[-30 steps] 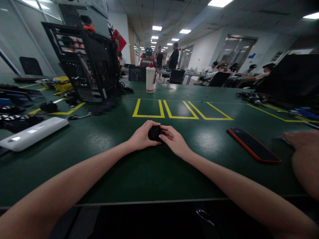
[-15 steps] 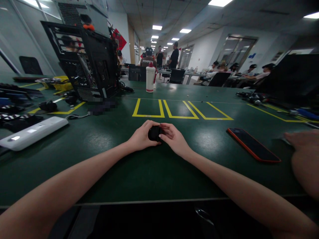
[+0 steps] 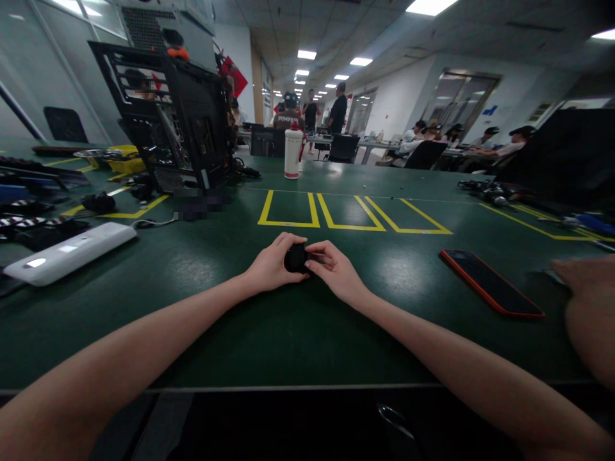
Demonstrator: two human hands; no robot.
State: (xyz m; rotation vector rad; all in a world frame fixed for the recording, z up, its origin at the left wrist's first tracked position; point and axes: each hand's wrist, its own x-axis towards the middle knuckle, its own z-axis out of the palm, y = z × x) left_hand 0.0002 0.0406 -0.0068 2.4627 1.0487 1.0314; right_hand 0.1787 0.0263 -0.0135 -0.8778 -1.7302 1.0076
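Note:
A small black rounded object [image 3: 295, 258] is between my hands over the green table [image 3: 288, 339]; its kind cannot be made out. Thumb and fingers of my left hand [image 3: 275, 261] curve around it from the left, closed on its edges. From the right, my right hand [image 3: 332, 269] pinches at the object's right side with thumb and fingertips. Those fingertips hide that side, and whatever lies between them is too small to name.
Yellow tape outlines [image 3: 288, 224] lie beyond my hands, with a white bottle [image 3: 293, 153] behind. A computer case [image 3: 192, 121] and white power strip [image 3: 72, 253] are left. A phone [image 3: 492, 282] lies right, near another person's hand [image 3: 589, 275].
My right fingertips have drawn slightly apart from my left fingers at the object's right side. The left hand keeps its grip. The whole view has shifted a little.

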